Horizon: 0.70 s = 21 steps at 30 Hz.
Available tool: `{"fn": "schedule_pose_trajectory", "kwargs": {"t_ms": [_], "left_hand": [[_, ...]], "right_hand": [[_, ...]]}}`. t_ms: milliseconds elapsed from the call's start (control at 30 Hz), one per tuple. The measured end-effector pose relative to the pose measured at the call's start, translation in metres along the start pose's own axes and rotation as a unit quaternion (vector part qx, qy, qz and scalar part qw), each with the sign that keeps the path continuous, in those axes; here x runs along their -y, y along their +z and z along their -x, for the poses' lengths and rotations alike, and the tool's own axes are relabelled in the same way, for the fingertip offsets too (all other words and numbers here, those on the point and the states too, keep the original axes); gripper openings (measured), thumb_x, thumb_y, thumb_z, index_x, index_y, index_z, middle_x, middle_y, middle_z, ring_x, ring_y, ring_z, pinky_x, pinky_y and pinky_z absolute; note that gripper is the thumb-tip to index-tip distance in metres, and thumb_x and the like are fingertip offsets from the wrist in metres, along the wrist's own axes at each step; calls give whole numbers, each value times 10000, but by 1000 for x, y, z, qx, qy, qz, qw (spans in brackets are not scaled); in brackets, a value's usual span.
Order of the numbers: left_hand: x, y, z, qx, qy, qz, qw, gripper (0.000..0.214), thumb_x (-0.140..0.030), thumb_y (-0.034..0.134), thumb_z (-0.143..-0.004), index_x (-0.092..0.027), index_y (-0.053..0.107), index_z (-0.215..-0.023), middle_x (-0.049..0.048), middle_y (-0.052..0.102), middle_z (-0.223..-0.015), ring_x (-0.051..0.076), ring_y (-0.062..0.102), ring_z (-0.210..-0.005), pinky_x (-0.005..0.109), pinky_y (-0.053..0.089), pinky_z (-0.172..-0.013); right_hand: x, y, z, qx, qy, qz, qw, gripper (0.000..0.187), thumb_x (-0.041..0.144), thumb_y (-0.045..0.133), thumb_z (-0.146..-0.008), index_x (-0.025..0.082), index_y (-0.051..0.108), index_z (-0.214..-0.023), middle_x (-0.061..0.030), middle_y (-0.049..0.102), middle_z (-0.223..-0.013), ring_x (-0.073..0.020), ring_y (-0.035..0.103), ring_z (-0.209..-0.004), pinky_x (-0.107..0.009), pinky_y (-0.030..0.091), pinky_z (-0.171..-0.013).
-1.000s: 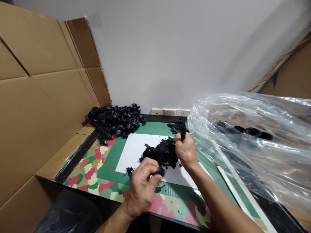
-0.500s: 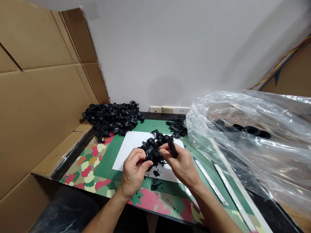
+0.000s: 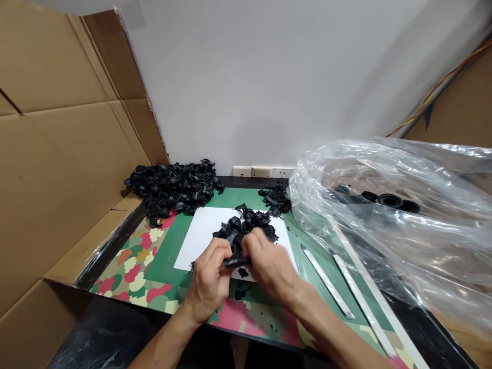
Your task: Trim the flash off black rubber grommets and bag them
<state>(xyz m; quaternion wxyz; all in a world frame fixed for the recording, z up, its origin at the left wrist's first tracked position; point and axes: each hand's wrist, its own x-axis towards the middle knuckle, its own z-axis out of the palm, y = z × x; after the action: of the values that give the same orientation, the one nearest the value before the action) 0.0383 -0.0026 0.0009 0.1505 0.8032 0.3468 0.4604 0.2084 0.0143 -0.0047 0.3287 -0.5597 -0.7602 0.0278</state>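
My left hand (image 3: 209,277) is closed, thumb against fingers, on one end of a dark ribbed rubber-like piece (image 3: 235,262). At the other end of that piece my right hand (image 3: 271,264) is also closed; its fingers are slightly blurred and partly hide the piece. Directly behind both hands, a heap of black ribbed rubber-like parts (image 3: 234,228) with ragged trimmings lies on a white sheet (image 3: 192,241). Small black scraps (image 3: 242,292) are scattered on the mat below the hands.
A large pile of black parts (image 3: 172,187) stands at the back left beside a cardboard wall (image 3: 77,154). Black trimmings (image 3: 277,197) lie at the back right. Two flat white-handled strips (image 3: 326,282) rest on the green mat. Clear plastic bag (image 3: 384,236) with black rings spreads across the right.
My right hand has moved left and down toward my left hand, which has turned inward. The dark piece now spans between them. The view has shifted slightly to the right.
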Motion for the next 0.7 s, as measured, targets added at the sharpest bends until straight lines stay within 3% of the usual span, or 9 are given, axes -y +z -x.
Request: {"fn": "schedule_pose_trajectory", "kwargs": {"t_ms": [67,100,200,367,433,533,700], "left_hand": [[1,-2,4,-5,-16,38,999,72,-132,562,-841,-190,553,-800,48,570,-815,172,555,-747,278,444,-661],[2,-2,6,-12,-40,55,998,66,-154,578,-840,-187,560,-786,48,570,-813,173,553,-749,277,443,-661],[10,-2,7,-40,-144,109,983,125,-215,609,-835,-178,587,-718,47,566,-801,173,551,-761,266,437,-642],[15,2,0,-85,-256,236,933,203,-327,736,-722,-148,643,-700,41,593,-760,153,545,-696,247,444,-595],[12,1,-2,-100,-326,298,892,254,-347,776,-675,-134,655,-740,24,608,-684,118,525,-587,224,432,-535],[7,0,-7,-125,-422,416,796,271,-330,784,-674,-121,635,-760,24,629,-598,103,537,-507,202,435,-486],[-3,-3,-19,-174,-532,536,632,132,-179,579,-861,-108,594,-751,33,601,-557,102,569,-486,156,427,-410]], "right_hand": [[-19,-8,-10,-33,187,-35,981,114,135,523,-736,210,481,-661,-1,507,-641,-116,379,-435,-250,234,-438],[-28,-13,-14,-50,220,-37,974,123,174,504,-757,216,461,-649,-1,493,-611,-128,396,-448,-254,260,-450],[-40,-24,-16,-58,237,-69,967,199,311,440,-797,231,437,-615,5,475,-536,-159,431,-478,-267,313,-476],[-20,-24,2,-30,221,-183,957,272,418,420,-769,240,415,-564,13,473,-495,-162,432,-472,-272,335,-480],[-10,-19,8,-33,220,-207,953,294,434,449,-771,237,415,-555,15,473,-497,-161,437,-481,-272,342,-483],[0,-11,12,-57,219,-273,935,218,398,501,-770,214,518,-655,5,551,-578,-159,490,-529,-266,392,-511],[18,5,18,-54,204,-411,887,187,349,590,-760,177,635,-821,-25,646,-693,-150,549,-545,-256,449,-503]]}}
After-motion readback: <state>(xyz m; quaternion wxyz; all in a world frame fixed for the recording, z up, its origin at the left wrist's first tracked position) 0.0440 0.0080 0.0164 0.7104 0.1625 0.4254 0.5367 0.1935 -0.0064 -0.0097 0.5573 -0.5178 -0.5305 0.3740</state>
